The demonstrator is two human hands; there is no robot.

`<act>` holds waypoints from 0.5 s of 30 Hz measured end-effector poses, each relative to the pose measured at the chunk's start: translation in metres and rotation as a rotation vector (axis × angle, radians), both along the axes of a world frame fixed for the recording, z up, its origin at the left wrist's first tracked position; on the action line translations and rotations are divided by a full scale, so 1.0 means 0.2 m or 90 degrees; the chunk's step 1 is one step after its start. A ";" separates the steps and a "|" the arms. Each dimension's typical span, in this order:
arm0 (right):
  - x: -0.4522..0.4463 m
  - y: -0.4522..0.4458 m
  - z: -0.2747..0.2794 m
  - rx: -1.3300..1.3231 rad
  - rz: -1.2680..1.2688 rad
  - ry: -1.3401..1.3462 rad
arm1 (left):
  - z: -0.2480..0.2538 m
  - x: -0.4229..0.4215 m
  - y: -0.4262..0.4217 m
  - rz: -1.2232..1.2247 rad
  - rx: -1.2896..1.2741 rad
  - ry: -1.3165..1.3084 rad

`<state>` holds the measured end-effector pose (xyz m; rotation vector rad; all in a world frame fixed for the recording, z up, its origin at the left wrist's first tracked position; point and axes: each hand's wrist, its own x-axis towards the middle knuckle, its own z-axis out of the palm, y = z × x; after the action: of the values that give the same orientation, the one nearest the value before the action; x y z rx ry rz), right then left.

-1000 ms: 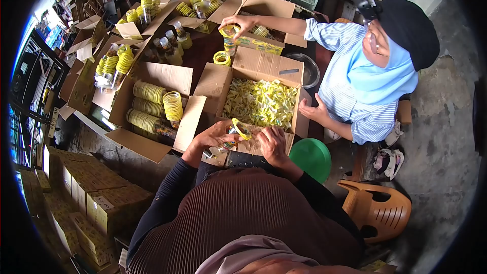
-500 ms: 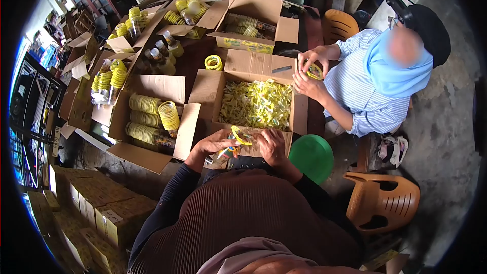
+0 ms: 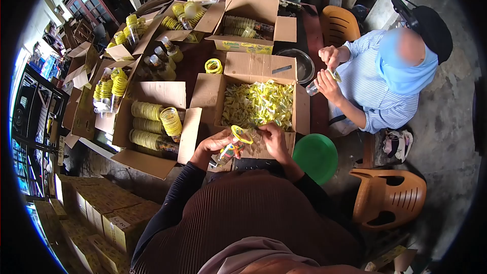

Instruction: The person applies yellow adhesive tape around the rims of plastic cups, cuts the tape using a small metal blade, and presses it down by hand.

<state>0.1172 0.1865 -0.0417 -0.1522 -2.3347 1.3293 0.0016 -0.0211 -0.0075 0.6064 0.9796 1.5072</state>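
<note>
My left hand (image 3: 215, 144) is wrapped round a clear plastic bottle (image 3: 223, 158) with a colourful label, tilted near my waist. At its upper end is a yellow ring (image 3: 242, 135). Just right of the ring, my right hand (image 3: 274, 141) has its fingers pinched together; what they hold, if anything, is too small to make out. Directly beyond both hands stands an open cardboard box (image 3: 210, 94) full of small yellow-and-white wrapped pieces (image 3: 259, 102).
Left is a carton (image 3: 145, 161) of stacked yellow-ringed bottles; more cartons lie behind. A green round lid or basin (image 3: 315, 159) and orange chair (image 3: 389, 198) are at right. Across, a co-worker (image 3: 378, 81) handles a bottle. Closed boxes (image 3: 129, 220) stand lower left.
My right hand has lifted slightly beside the ring, and the bottle in my left hand has tilted. The co-worker's hands have drawn back from the table's far side with a bottle.
</note>
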 end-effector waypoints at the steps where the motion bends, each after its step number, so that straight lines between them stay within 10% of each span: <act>1: -0.01 0.02 -0.03 -0.050 -0.035 0.007 | 0.00 0.00 0.01 -0.003 -0.001 0.001; 9: -0.01 0.16 -0.13 -0.165 -0.125 -0.058 | -0.02 0.02 0.08 0.241 0.027 0.232; 11: 0.01 0.15 -0.09 -0.178 -0.112 -0.048 | -0.05 -0.03 0.09 0.228 -0.055 0.611; 15: 0.04 0.13 0.00 -0.239 -0.084 -0.070 | 0.01 0.03 0.12 0.272 -0.130 0.718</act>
<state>0.1248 0.2121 -0.0421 -0.4978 -2.0937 1.7154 0.0083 0.0027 -0.0047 1.1893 2.2004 1.3436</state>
